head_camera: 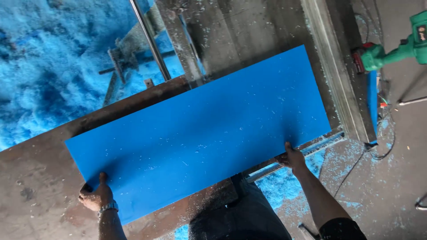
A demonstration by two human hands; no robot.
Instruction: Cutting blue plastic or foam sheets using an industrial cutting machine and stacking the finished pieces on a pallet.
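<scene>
The left hand (95, 195) grips the near left corner of a large blue plastic sheet (200, 133), with the thumb lying on top of the sheet and the other fingers curled under its edge, out of sight. A metal wristwatch (108, 207) sits on that wrist. The right hand (291, 158) holds the near edge of the same sheet close to its right end; the thumb presses on the top face and the remaining fingers are hidden beneath.

The sheet is a long rectangle lying flat and skewed on a worn, brownish metal saw table (40, 178), its left end nearer and its right end farther. Pale chips speckle its surface. At its far edge, near the middle, a thin saw blade (192, 49) appears to meet it, though the contact point is hard to make out.

A shiny steel rod (151, 40) runs up and left past the blade. Along the far right edge of the table stands a grey metal fence rail (338, 71). Beyond it, a green power tool (400, 46) is cut off by the right border. Blue shavings (49, 66) lie piled thickly at far left, and more scatter on the concrete floor (396, 169) near the person's dark trousers (249, 213), which are cropped at the bottom.
</scene>
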